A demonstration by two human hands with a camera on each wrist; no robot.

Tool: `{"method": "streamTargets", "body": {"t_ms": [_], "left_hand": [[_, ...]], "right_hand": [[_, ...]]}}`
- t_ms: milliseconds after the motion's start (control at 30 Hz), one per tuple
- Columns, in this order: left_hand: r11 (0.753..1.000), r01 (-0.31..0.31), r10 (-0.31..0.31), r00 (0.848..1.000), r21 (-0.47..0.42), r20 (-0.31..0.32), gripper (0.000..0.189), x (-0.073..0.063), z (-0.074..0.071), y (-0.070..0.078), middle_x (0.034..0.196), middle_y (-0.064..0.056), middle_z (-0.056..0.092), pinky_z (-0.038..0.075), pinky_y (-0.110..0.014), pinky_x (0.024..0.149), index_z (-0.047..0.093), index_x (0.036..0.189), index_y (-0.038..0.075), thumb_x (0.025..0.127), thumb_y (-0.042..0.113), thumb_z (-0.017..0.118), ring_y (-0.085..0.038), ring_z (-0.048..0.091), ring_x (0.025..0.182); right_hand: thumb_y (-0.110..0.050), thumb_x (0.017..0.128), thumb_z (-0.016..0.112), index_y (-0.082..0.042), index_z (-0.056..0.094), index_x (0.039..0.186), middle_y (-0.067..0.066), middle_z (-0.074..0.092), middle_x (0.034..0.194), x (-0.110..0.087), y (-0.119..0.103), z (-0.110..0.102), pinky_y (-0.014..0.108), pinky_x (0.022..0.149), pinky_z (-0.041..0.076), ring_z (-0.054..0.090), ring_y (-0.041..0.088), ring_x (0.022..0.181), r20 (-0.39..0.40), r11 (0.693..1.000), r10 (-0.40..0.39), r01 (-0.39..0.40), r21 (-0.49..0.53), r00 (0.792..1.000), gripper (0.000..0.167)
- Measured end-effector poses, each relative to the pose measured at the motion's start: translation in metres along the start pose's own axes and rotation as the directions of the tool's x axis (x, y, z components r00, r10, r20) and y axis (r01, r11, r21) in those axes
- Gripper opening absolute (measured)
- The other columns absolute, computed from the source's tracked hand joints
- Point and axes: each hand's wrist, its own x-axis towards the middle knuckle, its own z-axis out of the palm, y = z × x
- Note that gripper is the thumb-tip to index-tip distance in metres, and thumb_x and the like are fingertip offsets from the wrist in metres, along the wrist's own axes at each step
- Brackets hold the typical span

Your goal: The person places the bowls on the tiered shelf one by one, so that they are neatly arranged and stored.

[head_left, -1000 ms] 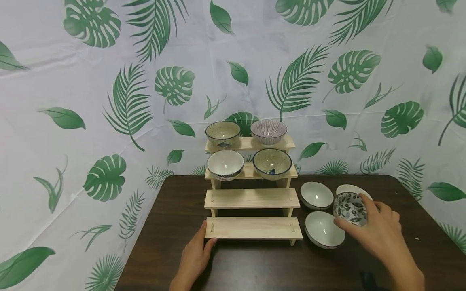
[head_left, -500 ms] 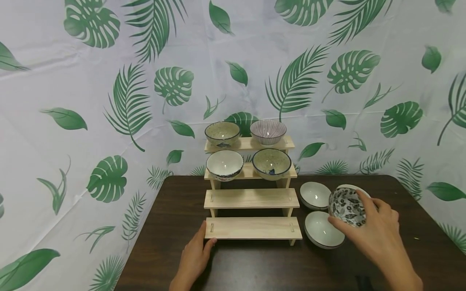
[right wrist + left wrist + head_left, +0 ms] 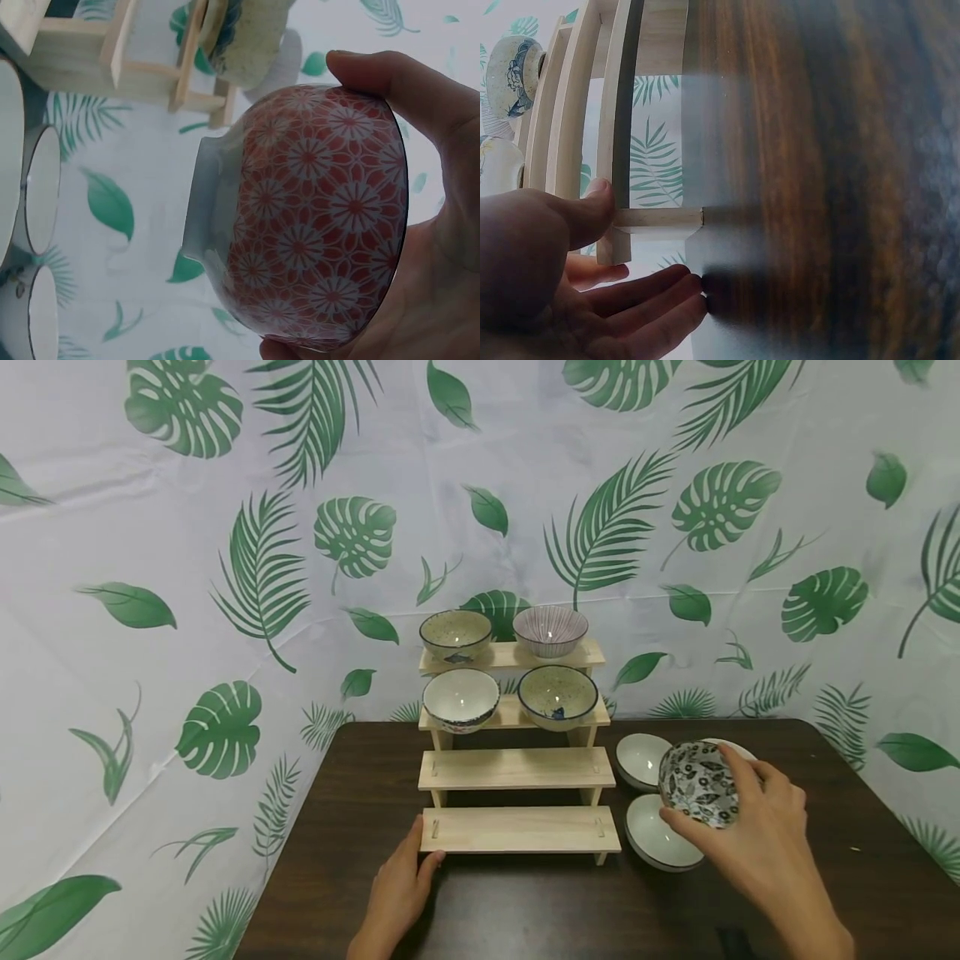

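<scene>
My right hand [image 3: 765, 835] holds a small bowl [image 3: 699, 783] above the table, thumb and fingers at opposite sides of its rim. Inside, the bowl has a black-and-white leaf and flower pattern; the right wrist view shows its red outside with pale flowers. My left hand [image 3: 397, 889] grips the left end of the lowest shelf of a stepped wooden stand [image 3: 521, 831]. In the left wrist view the thumb lies on that shelf's edge, and the other fingers reach past its end. Under and around the held bowl are a near white bowl [image 3: 660, 839] and a farther white bowl [image 3: 641, 758].
Another pale bowl [image 3: 738, 748] is partly hidden behind my right hand. The top shelf bears a speckled bowl [image 3: 456, 633] and a striped bowl [image 3: 551, 631]. Below them stand a white bowl [image 3: 461, 697] and a blue-rimmed bowl [image 3: 558, 695]. A leaf-print cloth [image 3: 480, 443] hangs behind the dark table [image 3: 525, 910].
My right hand has moved a little left with the bowl, from before the rear pale bowl toward the white bowls beside the stand. The left hand stays in place on the stand.
</scene>
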Motion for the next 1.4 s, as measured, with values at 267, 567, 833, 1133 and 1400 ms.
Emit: {"method": "streamTargets", "body": {"t_ms": [267, 567, 833, 1133, 1400], "left_hand": [[1.000, 0.006, -0.006, 1.000, -0.007, 0.003, 0.070, -0.002, 0.001, -0.001, 0.146, -0.027, 0.058, 0.050, -0.065, 0.097, 0.041, 0.157, 0.003, 0.100, 0.035, 0.068, -0.047, 0.060, 0.129], [1.000, -0.009, 0.009, 1.000, -0.002, -0.007, 0.070, -0.002, 0.001, -0.003, 0.145, -0.027, 0.058, 0.051, -0.064, 0.096, 0.042, 0.156, 0.002, 0.101, 0.036, 0.067, -0.047, 0.060, 0.129], [1.000, -0.012, 0.012, 1.000, -0.009, -0.008, 0.070, -0.003, 0.001, -0.003, 0.146, -0.027, 0.058, 0.051, -0.064, 0.097, 0.042, 0.156, 0.002, 0.101, 0.037, 0.067, -0.046, 0.060, 0.129], [1.000, -0.017, 0.017, 1.000, -0.004, -0.006, 0.070, -0.002, 0.000, -0.001, 0.147, -0.026, 0.057, 0.051, -0.063, 0.098, 0.042, 0.157, 0.003, 0.101, 0.037, 0.066, -0.046, 0.060, 0.130], [1.000, -0.031, 0.031, 0.999, -0.002, -0.018, 0.069, -0.001, 0.000, 0.001, 0.146, -0.026, 0.058, 0.051, -0.063, 0.098, 0.042, 0.156, 0.002, 0.101, 0.037, 0.066, -0.046, 0.060, 0.129]], "right_hand": [[-0.057, 0.078, 0.085, -0.008, 0.032, 0.160, 0.038, 0.030, 0.151, -0.004, -0.009, 0.004, 0.079, 0.088, 0.031, 0.026, 0.064, 0.130, 0.003, 0.998, -0.051, 0.051, 0.033, 0.999, 0.109], [-0.057, 0.077, 0.085, -0.007, 0.032, 0.161, 0.036, 0.034, 0.147, -0.005, -0.019, 0.011, 0.077, 0.094, 0.028, 0.027, 0.061, 0.132, 0.019, 0.994, -0.095, 0.094, 0.056, 0.995, 0.112], [-0.054, 0.075, 0.088, -0.007, 0.034, 0.159, 0.033, 0.037, 0.146, -0.007, -0.029, 0.016, 0.074, 0.099, 0.026, 0.033, 0.054, 0.131, 0.001, 0.984, -0.156, 0.155, 0.090, 0.988, 0.110], [-0.055, 0.075, 0.088, -0.009, 0.038, 0.158, 0.033, 0.037, 0.149, -0.006, -0.042, 0.020, 0.075, 0.094, 0.034, 0.032, 0.056, 0.132, 0.014, 0.982, -0.163, 0.160, 0.101, 0.987, 0.107], [-0.053, 0.073, 0.089, -0.011, 0.042, 0.156, 0.029, 0.040, 0.147, -0.005, -0.054, 0.023, 0.070, 0.097, 0.031, 0.038, 0.051, 0.128, -0.018, 0.972, -0.195, 0.196, 0.133, 0.981, 0.104]]}}
